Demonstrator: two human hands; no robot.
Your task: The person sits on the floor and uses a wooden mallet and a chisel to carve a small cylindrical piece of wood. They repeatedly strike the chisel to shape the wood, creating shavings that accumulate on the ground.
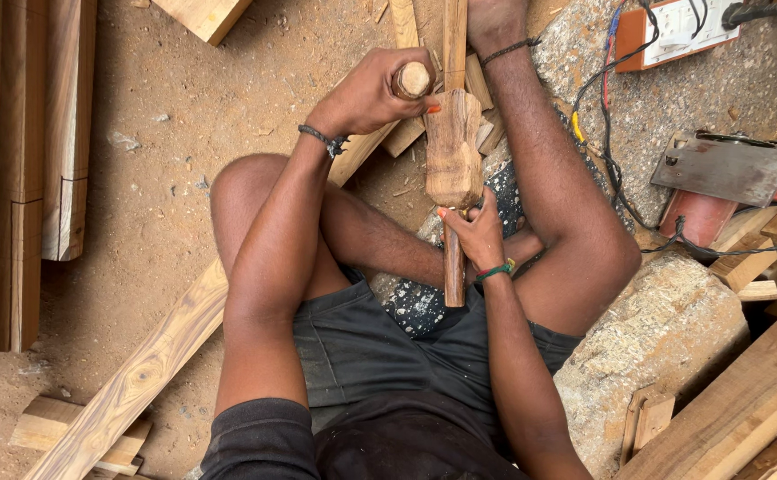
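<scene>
I see the left hand (pixel 366 93) wrapped tight round a wooden mallet (pixel 452 147), its head resting on a chisel (pixel 453 253) that the right hand (pixel 473 233) grips (fingers closed). The chisel stands on the narrow wood strip (pixel 454 36); I think the cutting is only begun.

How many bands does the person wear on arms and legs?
3: black wrist band on left arm, green-red wrist band on right arm, black ankle band at top. Others may be hidden.

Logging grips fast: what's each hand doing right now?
Left hand: closed around the wooden mallet by its handle.
Right hand: fingers closed on the thin wooden stick below the mallet head.
</scene>
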